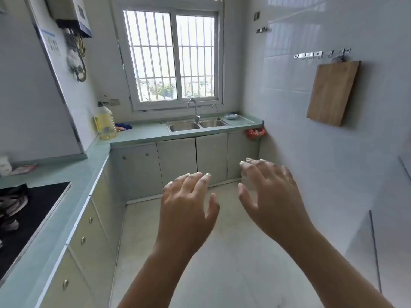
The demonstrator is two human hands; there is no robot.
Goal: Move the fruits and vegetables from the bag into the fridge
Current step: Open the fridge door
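My left hand and my right hand are both held out in front of me over the kitchen floor, palms down, fingers spread, holding nothing. No fridge and no fruits or vegetables show in this view. A red plastic bag hangs at the right end of the far counter, by the wall; its contents are hidden.
A green L-shaped counter runs along the left and far walls, with a black stove at the left, an oil bottle in the corner and a double sink under the window. A wooden cutting board hangs on the right wall.
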